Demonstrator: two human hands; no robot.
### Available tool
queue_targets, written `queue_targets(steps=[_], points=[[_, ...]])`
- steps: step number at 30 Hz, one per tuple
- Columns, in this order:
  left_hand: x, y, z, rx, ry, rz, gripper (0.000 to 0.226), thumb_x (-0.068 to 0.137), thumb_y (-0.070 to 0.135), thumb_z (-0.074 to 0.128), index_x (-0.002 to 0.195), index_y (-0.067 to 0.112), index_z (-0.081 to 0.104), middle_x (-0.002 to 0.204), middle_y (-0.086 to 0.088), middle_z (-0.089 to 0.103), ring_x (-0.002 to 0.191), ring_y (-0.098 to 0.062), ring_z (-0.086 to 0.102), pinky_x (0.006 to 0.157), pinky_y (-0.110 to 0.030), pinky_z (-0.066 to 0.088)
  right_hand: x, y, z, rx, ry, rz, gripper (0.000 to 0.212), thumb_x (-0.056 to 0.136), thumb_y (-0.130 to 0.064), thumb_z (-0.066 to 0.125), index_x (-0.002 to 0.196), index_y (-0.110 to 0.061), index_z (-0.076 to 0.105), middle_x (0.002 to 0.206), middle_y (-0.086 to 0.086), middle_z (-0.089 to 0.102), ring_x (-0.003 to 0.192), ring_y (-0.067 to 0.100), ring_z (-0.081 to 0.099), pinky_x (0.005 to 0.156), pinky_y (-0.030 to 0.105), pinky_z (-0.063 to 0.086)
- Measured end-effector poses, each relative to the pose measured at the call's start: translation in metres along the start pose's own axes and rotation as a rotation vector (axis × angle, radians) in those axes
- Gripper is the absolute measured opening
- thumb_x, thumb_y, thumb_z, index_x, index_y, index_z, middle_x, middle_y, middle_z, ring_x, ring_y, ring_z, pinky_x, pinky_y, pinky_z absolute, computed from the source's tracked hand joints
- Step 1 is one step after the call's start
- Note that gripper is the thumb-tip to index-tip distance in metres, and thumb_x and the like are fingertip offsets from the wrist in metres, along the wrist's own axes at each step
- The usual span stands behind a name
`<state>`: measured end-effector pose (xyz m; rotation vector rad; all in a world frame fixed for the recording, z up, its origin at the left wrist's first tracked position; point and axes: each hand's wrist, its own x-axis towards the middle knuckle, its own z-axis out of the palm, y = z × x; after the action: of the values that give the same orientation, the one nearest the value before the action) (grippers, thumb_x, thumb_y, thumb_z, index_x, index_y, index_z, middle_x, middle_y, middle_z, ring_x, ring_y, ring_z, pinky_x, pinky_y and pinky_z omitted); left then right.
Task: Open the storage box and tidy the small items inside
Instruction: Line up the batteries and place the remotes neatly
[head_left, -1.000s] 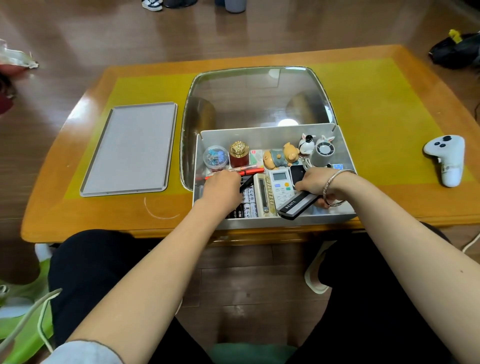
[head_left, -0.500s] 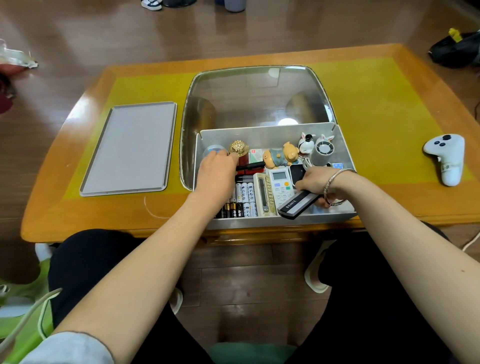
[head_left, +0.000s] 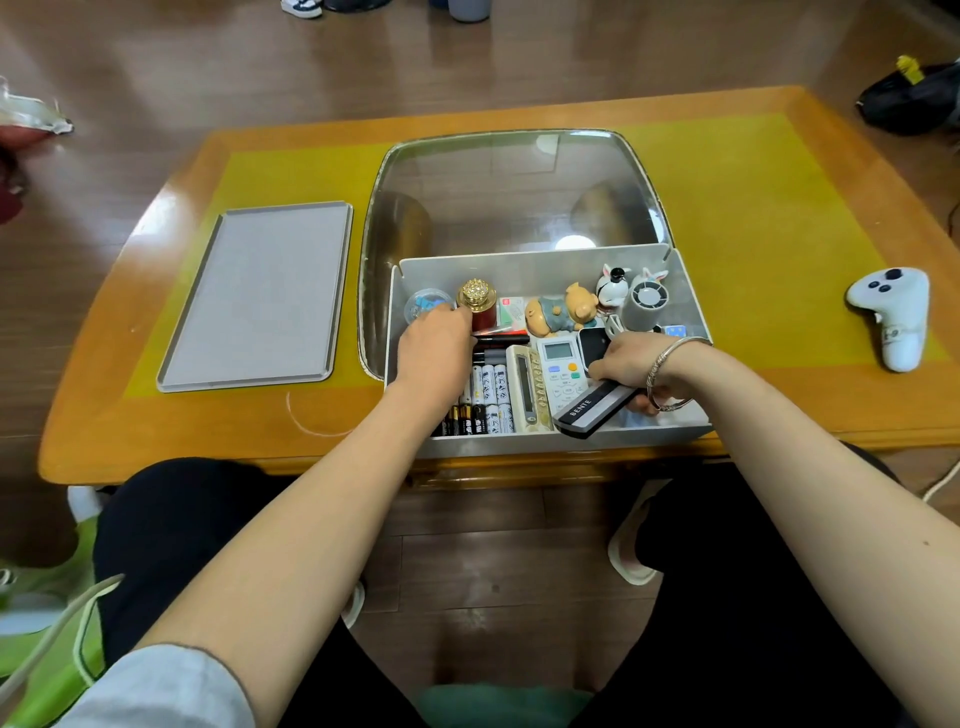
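Wooden table (head_left: 753, 171), grey tray (head_left: 254, 296), white controller (head_left: 893, 317)

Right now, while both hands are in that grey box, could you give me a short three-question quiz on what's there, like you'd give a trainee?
1. True or false: the grey lid lies on the table left of the storage box.
2. What does the right hand grip?
A. the bear figurine
B. the dark bar marked BENTE
C. the white controller
3. Fill in: the left hand reaches toward the far-left corner, beside the gold-capped ____ bottle.

Key: 1 true; 2 B; 3 red.
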<state>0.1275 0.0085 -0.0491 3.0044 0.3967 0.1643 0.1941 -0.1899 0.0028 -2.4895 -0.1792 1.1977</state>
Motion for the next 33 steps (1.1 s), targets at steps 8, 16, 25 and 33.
queue_targets(steps=[8, 16, 25, 33], points=[[0.000, -0.002, 0.003, -0.024, 0.001, 0.008, 0.022, 0.092, 0.025, 0.059, 0.107, 0.009, 0.058, 0.107, -0.013, 0.062, 0.096, -0.032, 0.060, 0.073, -0.040, 0.049, -0.002, 0.000, 0.000, 0.008, -0.009, -0.004, 0.023, 0.093, -0.013, 0.041, 0.074, -0.002, 0.042, 0.027, 0.004, 0.041, 0.019, 0.015, 0.036, 0.031, 0.012, 0.030], [0.002, -0.004, 0.008, -0.032, 0.033, -0.025, 0.020, 0.094, 0.025, 0.058, 0.106, 0.009, 0.058, 0.102, -0.014, 0.066, 0.090, -0.032, 0.063, 0.072, -0.039, 0.051, -0.002, -0.001, 0.000, 0.018, -0.005, -0.009, 0.024, 0.093, -0.012, 0.041, 0.072, -0.001, 0.042, 0.027, 0.005, 0.040, 0.019, 0.016, 0.035, 0.031, 0.013, 0.031], [-0.002, -0.004, 0.001, -0.077, 0.043, -0.024, 0.019, 0.095, 0.025, 0.056, 0.106, 0.010, 0.056, 0.103, -0.012, 0.066, 0.091, -0.030, 0.063, 0.074, -0.039, 0.051, 0.003, 0.004, 0.000, 0.101, 0.034, -0.040, 0.021, 0.092, -0.013, 0.044, 0.076, 0.000, 0.047, 0.033, 0.006, 0.043, 0.021, 0.016, 0.035, 0.033, 0.014, 0.031], [-0.032, 0.014, -0.021, -0.453, 0.060, 0.011, 0.029, 0.097, 0.037, 0.048, 0.093, 0.015, 0.066, 0.085, 0.000, 0.067, 0.080, -0.019, 0.060, 0.069, -0.035, 0.050, 0.003, 0.008, -0.001, 0.383, 0.294, -0.422, 0.036, 0.084, -0.040, 0.067, 0.064, -0.012, 0.054, 0.039, -0.005, 0.054, 0.028, 0.011, 0.044, 0.031, 0.018, 0.033]])
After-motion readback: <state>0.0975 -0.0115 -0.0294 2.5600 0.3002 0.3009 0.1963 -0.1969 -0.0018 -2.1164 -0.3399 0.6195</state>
